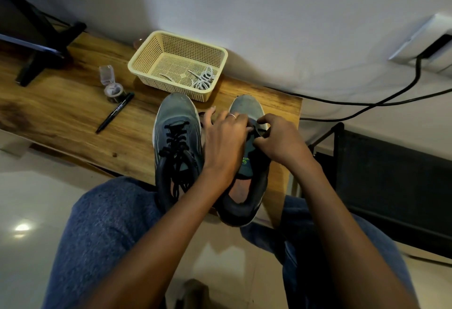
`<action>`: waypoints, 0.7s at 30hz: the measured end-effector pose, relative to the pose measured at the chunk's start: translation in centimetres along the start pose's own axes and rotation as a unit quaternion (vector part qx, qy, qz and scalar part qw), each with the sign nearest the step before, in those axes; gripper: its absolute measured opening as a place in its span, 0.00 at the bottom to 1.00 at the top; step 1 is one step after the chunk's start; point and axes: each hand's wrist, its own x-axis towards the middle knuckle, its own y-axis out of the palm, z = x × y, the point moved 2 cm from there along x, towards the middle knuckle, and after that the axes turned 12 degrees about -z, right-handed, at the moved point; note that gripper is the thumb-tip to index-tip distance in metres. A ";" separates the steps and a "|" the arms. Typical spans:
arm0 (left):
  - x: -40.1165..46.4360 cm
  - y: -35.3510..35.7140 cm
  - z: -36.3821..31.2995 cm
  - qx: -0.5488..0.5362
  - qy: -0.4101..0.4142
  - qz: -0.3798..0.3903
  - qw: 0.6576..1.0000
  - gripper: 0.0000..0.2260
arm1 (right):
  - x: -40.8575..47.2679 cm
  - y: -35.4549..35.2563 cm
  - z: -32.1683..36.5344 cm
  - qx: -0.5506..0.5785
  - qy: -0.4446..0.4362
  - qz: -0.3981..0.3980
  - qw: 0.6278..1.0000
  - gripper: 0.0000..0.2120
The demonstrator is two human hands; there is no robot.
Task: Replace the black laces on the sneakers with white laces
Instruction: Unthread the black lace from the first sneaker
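Observation:
Two grey sneakers stand side by side on the wooden table point(73, 108), toes pointing away from me. The left sneaker point(177, 142) is fully threaded with a black lace point(176, 137). Both hands work over the right sneaker point(247, 179). My left hand point(225, 140) lies across its eyelets with curled fingers. My right hand point(281, 137) pinches a black lace point(256, 132) near the toe end. White laces point(204, 80) lie in the cream basket point(146, 61) behind the shoes.
A black pen point(115, 112), a roll of tape point(113, 92) and a small clear box point(107, 74) lie left of the basket. A black stand point(36, 47) sits at the far left. Black cables point(379, 98) run along the wall at right. My knees are under the table's front edge.

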 end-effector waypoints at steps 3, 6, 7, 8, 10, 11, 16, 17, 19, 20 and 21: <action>0.0 -0.4 -0.1 -0.170 -0.127 -0.065 0.975 0.04 | 0.2 -0.3 -0.2 0.007 0.012 -0.006 1.000 0.23; 0.1 -0.8 0.2 -0.284 -0.280 -0.148 0.905 0.05 | 0.3 -0.5 -0.3 0.013 0.019 -0.016 1.000 0.24; 0.0 -0.8 0.2 -0.284 -0.297 -0.153 0.899 0.05 | 0.3 -0.5 -0.2 0.010 0.017 -0.016 1.000 0.24; 0.1 -0.8 0.2 -0.274 -0.294 -0.145 0.904 0.05 | 0.3 -0.4 -0.1 0.006 0.015 -0.014 1.000 0.24; 0.2 -0.7 0.1 -0.218 -0.237 -0.111 0.940 0.07 | 0.3 -0.2 0.0 -0.006 0.008 -0.010 1.000 0.23; 0.2 -0.6 0.0 -0.167 -0.193 -0.086 0.963 0.10 | 0.3 -0.2 0.0 -0.013 0.003 -0.010 1.000 0.22; 0.1 0.0 -0.1 0.003 0.020 0.057 0.998 0.18 | 0.1 -0.4 0.2 -0.040 -0.033 -0.002 0.999 0.17; 0.0 -0.1 -0.1 0.008 0.029 0.063 0.998 0.17 | 0.0 -0.4 0.2 -0.043 -0.039 -0.002 0.998 0.17; 0.0 -0.2 -0.1 0.016 0.031 0.055 0.998 0.12 | 0.0 -0.5 0.3 -0.047 -0.043 -0.002 0.998 0.16; 0.1 -0.2 -0.1 0.028 0.032 0.050 0.998 0.09 | 0.0 -0.5 0.3 -0.047 -0.044 0.000 0.998 0.16; 0.1 -0.1 -0.1 0.043 0.036 0.047 0.997 0.07 | 0.1 -0.5 0.3 -0.048 -0.045 0.002 0.998 0.16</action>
